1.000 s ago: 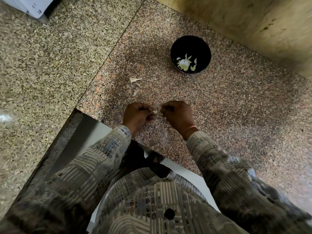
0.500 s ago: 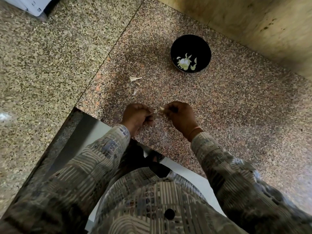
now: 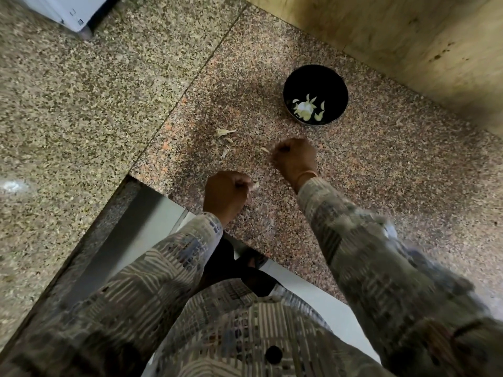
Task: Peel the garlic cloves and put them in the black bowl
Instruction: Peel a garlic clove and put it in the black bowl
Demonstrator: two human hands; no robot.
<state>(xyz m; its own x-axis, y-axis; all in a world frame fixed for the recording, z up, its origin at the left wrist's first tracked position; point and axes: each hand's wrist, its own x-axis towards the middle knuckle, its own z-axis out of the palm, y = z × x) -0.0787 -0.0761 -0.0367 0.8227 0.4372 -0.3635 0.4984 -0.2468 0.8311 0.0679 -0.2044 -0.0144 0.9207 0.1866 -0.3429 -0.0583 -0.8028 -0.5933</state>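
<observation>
a person in a patterned long-sleeved shirt (image 3: 245, 322) leans over a speckled pinkish granite tabletop (image 3: 381, 186). the left hand (image 3: 227, 191) is near the tabletop's front edge. its fingers are curled tight, and a small pale garlic piece (image 3: 255, 185) shows at the fingertips. the piece is too small to tell whether it is clove or skin.

the right hand (image 3: 295, 156) is farther from the body and apart from the left, between it and the black bowl (image 3: 337, 88). its fingers are curled too, pinching a thin pale sliver (image 3: 264, 149) that sticks out to the left. a thin orange band (image 3: 307, 174) circles the right wrist.

the black bowl sits on the tabletop just beyond the right hand, near a beige wall (image 3: 408, 36). it holds several peeled cloves (image 3: 304, 108) gathered at its bottom. a few peel scraps (image 3: 225, 131) lie on the tabletop to the left of the right hand, apart from the bowl.

a grey speckled slab (image 3: 68, 104) adjoins the tabletop on the left. the corner of a white appliance (image 3: 68, 9) shows at the top left. the right sleeve is blurred.
</observation>
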